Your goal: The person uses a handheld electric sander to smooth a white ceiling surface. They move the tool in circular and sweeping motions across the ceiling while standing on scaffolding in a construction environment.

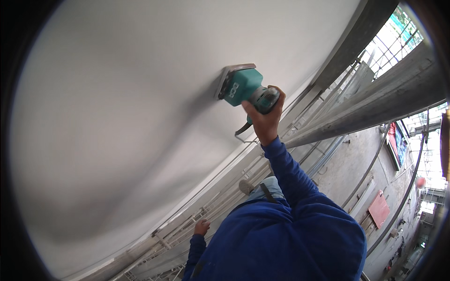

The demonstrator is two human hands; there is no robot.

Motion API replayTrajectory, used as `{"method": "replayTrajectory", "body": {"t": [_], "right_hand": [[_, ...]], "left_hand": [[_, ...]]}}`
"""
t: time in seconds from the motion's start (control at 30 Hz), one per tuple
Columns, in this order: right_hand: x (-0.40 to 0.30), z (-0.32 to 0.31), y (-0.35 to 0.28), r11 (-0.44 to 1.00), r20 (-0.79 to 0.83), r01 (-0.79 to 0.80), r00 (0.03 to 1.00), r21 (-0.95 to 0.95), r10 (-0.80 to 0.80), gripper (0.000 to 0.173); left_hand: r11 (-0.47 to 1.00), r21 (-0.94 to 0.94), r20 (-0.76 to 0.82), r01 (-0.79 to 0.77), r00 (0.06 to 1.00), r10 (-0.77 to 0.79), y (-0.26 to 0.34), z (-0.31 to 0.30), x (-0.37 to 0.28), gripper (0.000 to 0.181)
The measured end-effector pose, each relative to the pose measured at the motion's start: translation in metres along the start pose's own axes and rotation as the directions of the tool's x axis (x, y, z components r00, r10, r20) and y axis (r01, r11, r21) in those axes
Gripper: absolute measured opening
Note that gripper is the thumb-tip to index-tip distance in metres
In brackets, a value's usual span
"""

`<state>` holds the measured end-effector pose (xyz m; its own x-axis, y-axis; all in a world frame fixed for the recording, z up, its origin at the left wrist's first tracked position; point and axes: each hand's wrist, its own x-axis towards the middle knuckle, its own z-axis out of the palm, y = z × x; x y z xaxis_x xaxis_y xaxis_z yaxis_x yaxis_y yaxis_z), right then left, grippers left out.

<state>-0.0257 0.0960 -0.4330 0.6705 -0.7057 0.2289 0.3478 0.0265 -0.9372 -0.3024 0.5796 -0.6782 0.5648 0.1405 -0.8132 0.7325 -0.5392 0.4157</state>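
Note:
In my right hand (pixel 267 119) is a green electric sheet sander (pixel 244 86). My fingers wrap around its rounded rear grip. The sander's flat pad lies on or very close to a smooth white plastered wall (pixel 133 87); exact contact is hard to tell. A dark power cord (pixel 242 129) leaves the sander's lower end. Low on the left, my left hand (pixel 202 227) hangs beside my body with its fingers partly curled. It is small in the view, near the scaffold rails, and whether it touches anything is not plain.
A thick grey metal pole (pixel 351 116) slants close by my right arm. Scaffold rails (pixel 225 196) run along the wall's lower edge. Far below on the concrete floor (pixel 348 158) lie a reddish board (pixel 379 209) and other materials. Mesh-covered openings (pixel 397 38) let in light.

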Motion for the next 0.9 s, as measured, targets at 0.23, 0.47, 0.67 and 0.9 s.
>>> {"method": "replayTrajectory", "body": {"t": [0.23,0.47,0.67,0.9], "right_hand": [[-0.004,0.015,-0.034,0.800,0.002,-0.379,0.904,0.465,0.427,0.063],[-0.056,0.048,-0.047,0.997,0.108,0.081,0.991,0.009,-0.081,0.083],[-0.072,0.047,-0.032,0.850,0.403,0.504,0.817,-0.154,-0.412,0.073],[-0.056,0.018,0.004,0.674,0.612,0.703,0.641,-0.226,-0.464,0.060]], "left_hand": [[0.975,0.209,0.015,-0.080,0.997,0.079,0.009,0.010,-0.019,0.051],[0.970,0.240,-0.009,0.026,1.000,-0.024,0.022,0.002,-0.043,0.049],[0.970,0.213,0.035,-0.119,0.993,0.114,-0.004,-0.010,-0.020,0.046],[0.962,0.255,0.007,-0.098,0.995,0.100,0.017,-0.014,-0.021,0.043]]}}
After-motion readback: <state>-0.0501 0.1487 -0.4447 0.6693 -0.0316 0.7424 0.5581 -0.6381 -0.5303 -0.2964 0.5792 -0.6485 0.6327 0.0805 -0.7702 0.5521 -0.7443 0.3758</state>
